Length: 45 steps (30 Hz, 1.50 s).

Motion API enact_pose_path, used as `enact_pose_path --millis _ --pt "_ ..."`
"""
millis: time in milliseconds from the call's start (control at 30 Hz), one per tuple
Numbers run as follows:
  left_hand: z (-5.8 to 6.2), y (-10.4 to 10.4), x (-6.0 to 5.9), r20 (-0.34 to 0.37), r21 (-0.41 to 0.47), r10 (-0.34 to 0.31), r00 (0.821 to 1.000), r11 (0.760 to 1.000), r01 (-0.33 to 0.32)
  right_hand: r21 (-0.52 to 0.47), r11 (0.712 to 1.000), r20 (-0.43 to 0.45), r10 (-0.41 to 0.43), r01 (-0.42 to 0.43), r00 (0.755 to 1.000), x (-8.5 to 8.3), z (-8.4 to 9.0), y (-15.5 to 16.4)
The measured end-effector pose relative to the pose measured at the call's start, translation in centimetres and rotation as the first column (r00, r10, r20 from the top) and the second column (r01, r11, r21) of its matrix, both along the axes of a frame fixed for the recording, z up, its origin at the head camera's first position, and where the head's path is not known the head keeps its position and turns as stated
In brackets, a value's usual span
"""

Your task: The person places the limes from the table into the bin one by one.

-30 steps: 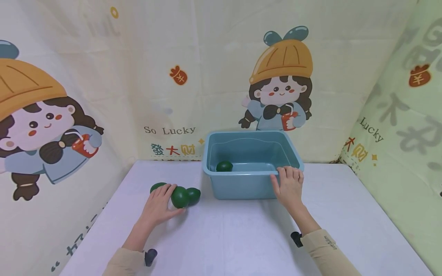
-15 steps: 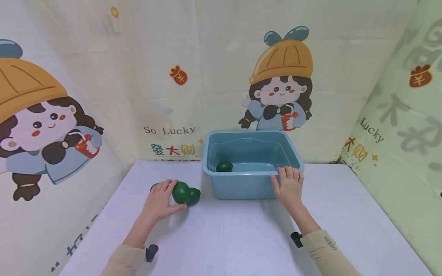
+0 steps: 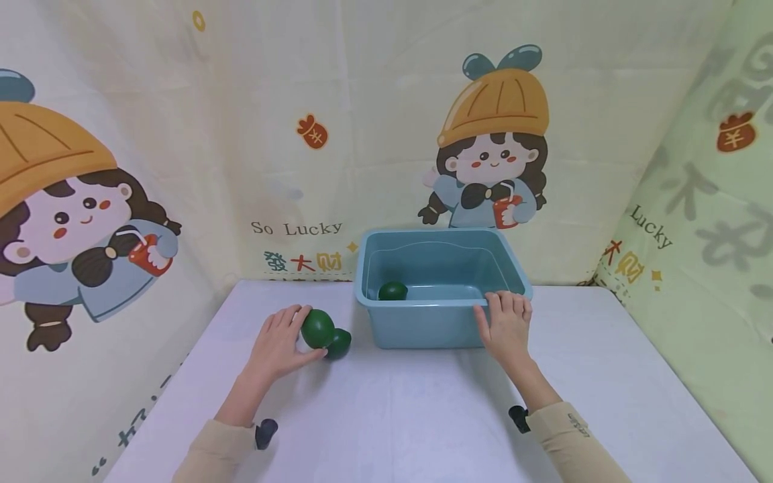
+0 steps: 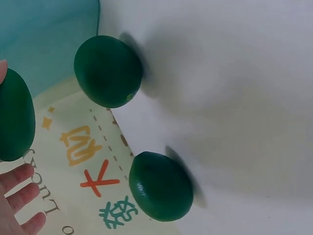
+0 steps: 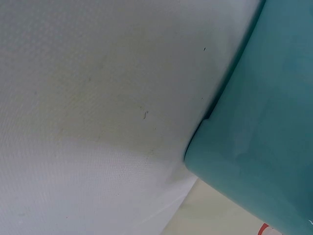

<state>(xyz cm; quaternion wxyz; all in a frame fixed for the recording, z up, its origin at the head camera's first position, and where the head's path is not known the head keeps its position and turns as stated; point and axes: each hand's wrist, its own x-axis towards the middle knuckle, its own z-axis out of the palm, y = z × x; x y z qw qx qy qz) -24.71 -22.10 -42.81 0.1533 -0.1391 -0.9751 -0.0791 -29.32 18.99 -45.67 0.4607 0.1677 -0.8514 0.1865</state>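
My left hand [image 3: 304,333] grips a dark green round fruit [image 3: 317,328] just above the white table [image 3: 398,416]. In the left wrist view that fruit [image 4: 14,117] sits at the left edge above my fingers [image 4: 17,196]. Two more green fruits [image 4: 108,71] [image 4: 160,186] lie on the table; the head view shows only one [image 3: 340,343], beside the held one. Another green fruit [image 3: 392,291] lies inside the blue plastic basin [image 3: 423,325]. My right hand [image 3: 498,310] grips the basin's front right rim, fingers over the edge and thumb on the outer wall.
The basin stands at the back middle of the table, against a printed cartoon cloth backdrop [image 3: 302,168] that closes off the back and both sides. The right wrist view shows only the basin's outer wall [image 5: 264,122] and the table [image 5: 98,98].
My left hand has lifted the green fruit a little and carried it slightly away from me. The fruit to its left is now hidden behind the hand. The right hand has not moved.
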Motion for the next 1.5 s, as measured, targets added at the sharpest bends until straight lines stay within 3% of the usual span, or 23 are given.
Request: enact_pose_path --millis 167,700,933,1500 --pt "0.6 0.2 -0.3 -0.023 0.006 -0.01 1.0 1.0 0.011 0.0 1.0 0.007 -0.001 0.001 1.0 0.1 0.1 0.0" --pt "2.9 1.2 -1.1 0.01 0.018 -0.004 1.0 1.0 0.004 0.0 1.0 0.008 0.004 -0.004 1.0 0.1 0.3 -0.1" --pt "3.3 1.8 -1.4 -0.001 0.058 -0.027 1.0 0.998 0.027 -0.001 1.0 -0.032 0.001 -0.001 0.999 -0.1 0.2 0.0" --pt "4.9 3.5 -2.0 -0.01 0.052 -0.064 0.998 0.997 0.064 0.002 1.0 -0.044 0.001 -0.001 0.999 -0.2 0.1 0.0"
